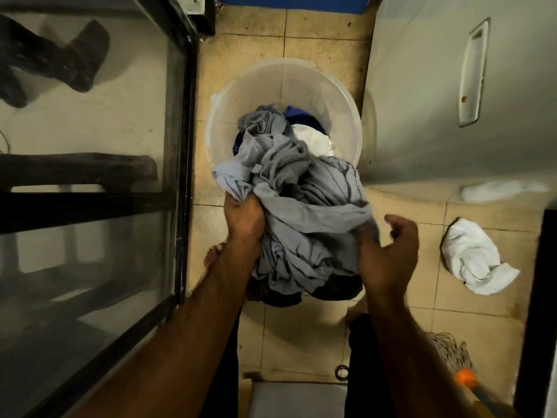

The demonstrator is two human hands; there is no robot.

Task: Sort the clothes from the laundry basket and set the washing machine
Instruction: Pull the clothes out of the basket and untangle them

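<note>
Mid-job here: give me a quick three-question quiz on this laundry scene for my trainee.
1. True or false: the left hand grips the grey garment.
2. Which lies on the floor tiles, on the person's right of the laundry basket? A) a white garment B) a red towel C) a pair of jeans
3. Fill in: under the grey garment, the basket shows white cloth and ____ cloth.

Key: 1 true; 2 A; 3 blue, the blue cloth at the far side of the pile.
</note>
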